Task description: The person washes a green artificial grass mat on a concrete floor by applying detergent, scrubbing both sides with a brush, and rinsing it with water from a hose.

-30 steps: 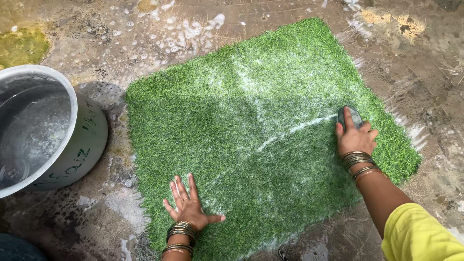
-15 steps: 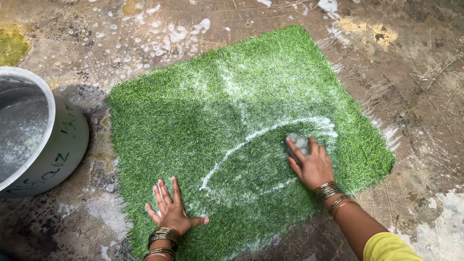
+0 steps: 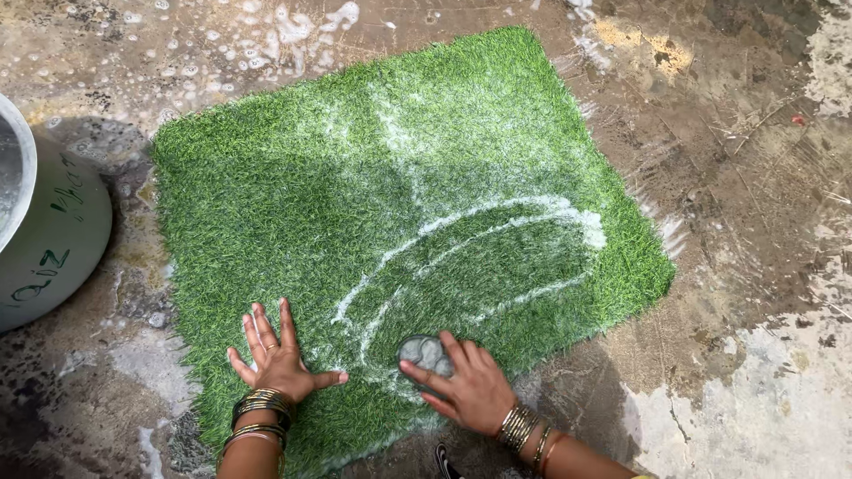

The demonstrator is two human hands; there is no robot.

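A green artificial-grass mat [image 3: 373, 177] lies flat on wet concrete, streaked with curved white soap lines. My right hand [image 3: 466, 383] grips a small grey oval scrub brush [image 3: 423, 352] pressed onto the mat near its front edge. My left hand [image 3: 277, 355] rests flat on the mat's front left part, fingers spread, holding nothing. Both wrists carry several metal bangles.
A large grey metal tub [image 3: 49, 231] stands at the left edge, just off the mat. The concrete floor [image 3: 754, 222] around is wet, with soap bubbles [image 3: 266, 35] at the back and dirty patches at the right.
My right hand has swept the brush from the mat's right side across to the front middle, leaving curved white soap trails. My left hand stays pressed on the mat.
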